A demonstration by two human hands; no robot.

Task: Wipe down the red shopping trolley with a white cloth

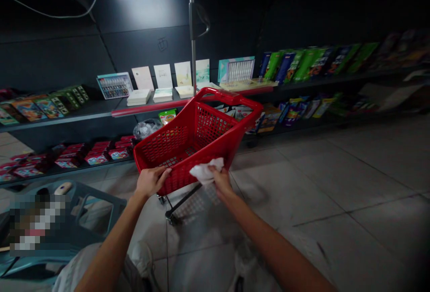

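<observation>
Right hand [220, 180] pinched a crumpled white cloth [205, 171] at the outer near side of the red cart [201, 154]; the left hand [151, 182] gripped its near rim. The cart stood on the tiled floor [302, 171], before 2 levels of stocked shelves [144, 109].

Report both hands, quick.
Left hand: on the near rim of the cart; gripping or just resting cannot be told.
Right hand: closed, holding a white cloth at the cart's near side.
</observation>
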